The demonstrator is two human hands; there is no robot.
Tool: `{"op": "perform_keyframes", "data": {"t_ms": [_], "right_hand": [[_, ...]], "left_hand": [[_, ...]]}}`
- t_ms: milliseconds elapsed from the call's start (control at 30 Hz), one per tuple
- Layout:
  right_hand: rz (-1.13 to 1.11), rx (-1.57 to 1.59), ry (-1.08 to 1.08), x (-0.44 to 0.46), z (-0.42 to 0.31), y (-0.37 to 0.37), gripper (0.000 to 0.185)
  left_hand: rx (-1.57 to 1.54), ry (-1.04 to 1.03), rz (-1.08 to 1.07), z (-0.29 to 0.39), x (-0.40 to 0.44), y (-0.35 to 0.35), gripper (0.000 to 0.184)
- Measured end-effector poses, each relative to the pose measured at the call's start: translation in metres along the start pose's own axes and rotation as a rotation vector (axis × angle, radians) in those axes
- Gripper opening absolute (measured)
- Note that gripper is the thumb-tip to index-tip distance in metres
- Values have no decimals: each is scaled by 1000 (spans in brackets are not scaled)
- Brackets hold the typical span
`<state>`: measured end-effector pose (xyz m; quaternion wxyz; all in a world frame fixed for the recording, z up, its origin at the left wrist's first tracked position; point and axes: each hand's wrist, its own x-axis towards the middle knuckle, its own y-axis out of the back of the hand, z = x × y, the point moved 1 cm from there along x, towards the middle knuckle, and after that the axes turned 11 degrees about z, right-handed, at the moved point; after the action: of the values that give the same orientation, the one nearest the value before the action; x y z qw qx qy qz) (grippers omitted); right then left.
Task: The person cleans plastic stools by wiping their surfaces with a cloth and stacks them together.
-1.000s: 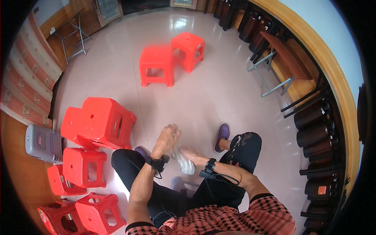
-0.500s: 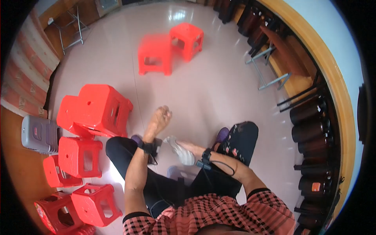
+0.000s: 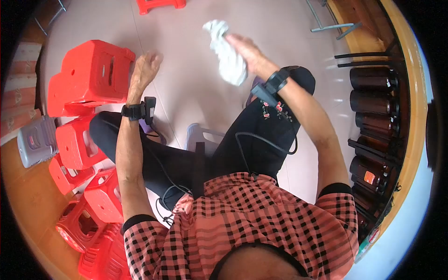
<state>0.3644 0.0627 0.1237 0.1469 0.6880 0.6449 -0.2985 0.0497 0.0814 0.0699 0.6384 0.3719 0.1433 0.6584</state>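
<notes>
A crumpled white cloth hangs from my right hand, whose fingers are closed on it. That hand is stretched forward above the floor, beyond my right knee. Out in front of my left knee is my left hand, slightly blurred, its fingers curled in with nothing seen in them. It is beside a large red plastic stool, and I cannot tell whether they touch. Both wrists wear black straps with small devices and cables.
More red stools crowd the left side, near a stack of grey stools. Another red stool is cut off at the top edge. A grey-blue stool shows between my legs. Dark cylinders line the right wall.
My right hand has swung forward with the cloth, away from my knees. My left hand appears closer to the large red stool. The view has shifted, leaving the far stools mostly out of frame.
</notes>
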Motion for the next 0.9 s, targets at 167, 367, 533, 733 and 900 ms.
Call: {"op": "perform_keyframes", "data": {"t_ms": [167, 367, 533, 733, 900], "right_hand": [[157, -166, 74, 35, 5, 13, 36], [169, -96, -88, 52, 41, 4, 33], [21, 35, -183, 48, 31, -33, 30], [72, 141, -312, 90, 15, -37, 33], [168, 120, -347, 129, 4, -36, 42]], "left_hand": [[-61, 202, -169, -22, -29, -16, 28], [-89, 153, -173, 21, -28, -15, 18], [25, 189, -319, 27, -14, -5, 24], [-9, 345, -438, 3, 8, -18, 29], [-55, 344, -550, 1, 18, -43, 24]]}}
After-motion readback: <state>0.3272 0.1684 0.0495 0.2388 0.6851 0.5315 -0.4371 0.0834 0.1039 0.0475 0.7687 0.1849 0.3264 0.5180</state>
